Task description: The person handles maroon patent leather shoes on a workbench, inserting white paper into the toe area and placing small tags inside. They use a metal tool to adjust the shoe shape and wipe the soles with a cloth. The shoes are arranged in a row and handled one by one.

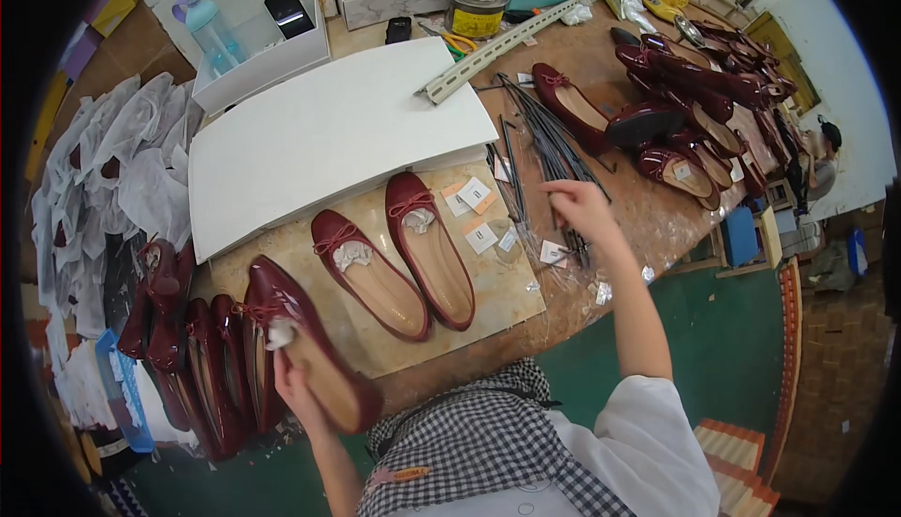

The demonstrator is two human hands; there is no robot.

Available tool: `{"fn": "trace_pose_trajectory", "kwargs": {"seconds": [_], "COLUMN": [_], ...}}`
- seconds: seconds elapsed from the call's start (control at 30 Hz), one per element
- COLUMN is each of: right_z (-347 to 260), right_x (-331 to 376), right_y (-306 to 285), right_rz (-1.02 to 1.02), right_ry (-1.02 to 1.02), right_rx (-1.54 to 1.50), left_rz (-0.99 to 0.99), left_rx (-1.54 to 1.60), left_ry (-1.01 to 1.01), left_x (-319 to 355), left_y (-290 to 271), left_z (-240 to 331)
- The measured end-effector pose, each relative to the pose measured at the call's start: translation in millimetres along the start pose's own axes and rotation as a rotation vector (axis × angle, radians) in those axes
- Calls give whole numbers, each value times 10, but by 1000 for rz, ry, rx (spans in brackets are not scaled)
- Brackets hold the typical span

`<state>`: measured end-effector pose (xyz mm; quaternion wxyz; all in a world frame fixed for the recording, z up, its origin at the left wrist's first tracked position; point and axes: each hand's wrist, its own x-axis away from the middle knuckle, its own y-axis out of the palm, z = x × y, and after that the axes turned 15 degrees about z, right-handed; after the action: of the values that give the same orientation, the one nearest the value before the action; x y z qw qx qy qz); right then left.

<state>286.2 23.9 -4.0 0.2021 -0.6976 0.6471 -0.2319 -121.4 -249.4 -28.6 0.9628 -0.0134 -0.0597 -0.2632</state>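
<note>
Your left hand (293, 387) is grasping a dark red ballet flat (310, 348) at the desk's (648, 217) near edge, white tissue (280, 332) showing in its toe. Your right hand (577, 205) is hovering over thin dark rods (540, 137); its grip looks half-curled, contents unclear. A matching pair (399, 250) is lying just beside, on a marbled board (497, 301).

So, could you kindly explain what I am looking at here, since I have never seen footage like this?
This is one picture from a wide fisheye camera worn on a person's head, looking down at their own two bare hands; that is why straight edges bend near the rim. The left hand holds a dark red flat shoe with white paper stuffed in its toe. The right hand reaches to a bundle of thin dark rods on the worktable. A matching pair of shoes lies on a marbled board, beside a white box lid. More shoes are piled at both sides.
</note>
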Motion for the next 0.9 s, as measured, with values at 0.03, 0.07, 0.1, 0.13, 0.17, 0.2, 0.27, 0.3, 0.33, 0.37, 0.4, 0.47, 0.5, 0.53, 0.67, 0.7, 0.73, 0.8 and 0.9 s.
{"fn": "trace_pose_trajectory", "kwargs": {"seconds": [0.03, 0.07, 0.1, 0.13, 0.17, 0.2, 0.27, 0.3, 0.33, 0.37, 0.4, 0.47, 0.5, 0.53, 0.67, 0.7, 0.73, 0.8, 0.9], "right_z": [-118, -321, -522, -711, -884, -956, -878, -810, -719, -615, -471, -177, -131, -85, -655, -766, -972, -1254, -1632], "right_x": [94, 201, 295, 379, 453, 498, 515, 512, 480, 423, 341, 101, 6, -74, -147, -102, 16, 383, 1057], "right_y": [-62, -126, -182, -215, -225, -212, -237, -230, -175, -87, 19, 203, 275, 317, 367, 355, 417, 618, 896], "right_rz": [-11, -24, -34, 20, 70, 118, 346, 458, 499, 536, 575, 637, 634, 631, 774, 744, 614, 379, -129], "right_ry": [-8, -19, -37, -42, -46, -51, -74, -82, -141, -206, -271, -457, -437, -417, -591, -566, -502, -483, -338], "right_rx": [-112, -225, -338, -358, -372, -387, -268, -208, -124, -42, 38, 125, 124, 125, 382, 497, 583, 140, 71], "left_rz": [-165, -322, -322, -302, -322, -340, -344, -345, -377, -405, -434, -497, -494, -491, -284, -262, -222, -173, -143], "left_rx": [261, 525, 565, 563, 618, 674, 638, 618, 606, 600, 591, 554, 565, 578, 479, 414, 349, 339, 316], "left_ry": [-267, -533, -709, -724, -735, -744, -726, -719, -696, -669, -640, -654, -696, -738, -678, -614, -545, -483, -430], "left_x": [14, 8, 32, 22, 19, 20, 86, 132, 184, 239, 248, 205, 208, 211, 84, 45, 28, 29, 5], "left_y": [73, 151, 288, 263, 317, 373, 510, 578, 646, 693, 732, 761, 792, 828, 743, 778, 802, 854, 868], "left_z": [130, 247, 388, 283, 207, 165, 247, 299, 350, 420, 458, 465, 470, 469, 199, 214, 253, 366, 366]}}
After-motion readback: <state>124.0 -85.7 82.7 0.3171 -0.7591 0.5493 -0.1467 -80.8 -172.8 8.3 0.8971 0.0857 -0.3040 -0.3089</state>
